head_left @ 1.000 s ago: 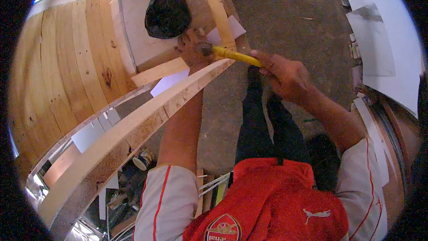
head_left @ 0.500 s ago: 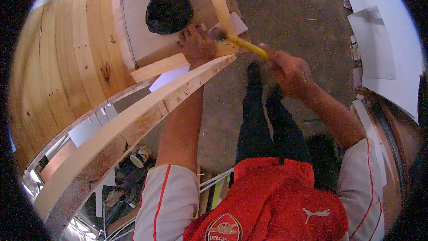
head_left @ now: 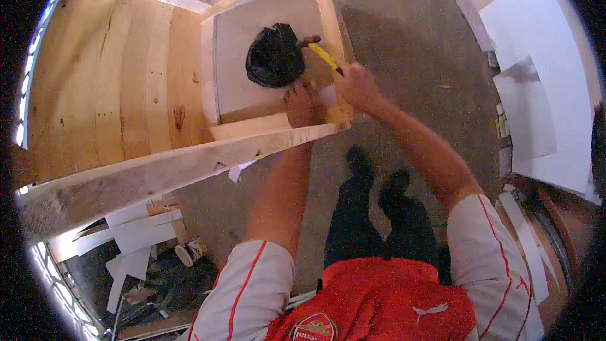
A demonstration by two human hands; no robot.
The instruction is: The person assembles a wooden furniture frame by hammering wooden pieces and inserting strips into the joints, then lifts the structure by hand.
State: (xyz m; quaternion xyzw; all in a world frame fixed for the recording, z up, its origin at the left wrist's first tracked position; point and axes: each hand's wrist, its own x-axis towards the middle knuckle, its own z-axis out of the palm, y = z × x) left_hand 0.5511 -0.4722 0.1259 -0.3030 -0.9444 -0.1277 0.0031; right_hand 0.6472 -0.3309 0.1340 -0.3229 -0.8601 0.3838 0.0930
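My right hand point(head_left: 358, 90) is closed round the handle of a hammer point(head_left: 323, 55) with a yellow shaft and a dark rusty head. The hammer head is over the inner side of a wooden frame, near a black plastic bag point(head_left: 275, 57). Just below that bag, my left hand point(head_left: 305, 106) reaches over the front rail with fingers apart, at the frame's near corner. The wooden frame point(head_left: 328, 16) has pale timber rails around a flat brownish panel point(head_left: 237, 38). A white piece point(head_left: 328, 95) partly shows between my hands.
A long timber beam point(head_left: 183, 161) runs across in front of me. Wooden planks point(head_left: 120, 82) form a surface on the left. White sheets point(head_left: 536, 88) lie at right. Offcuts and a small tub point(head_left: 190, 252) are on the floor at lower left.
My view has shifted, so the frame and bag sit lower and further right. The hammer has swung from the corner to point up and inward. My left hand remains by the bag.
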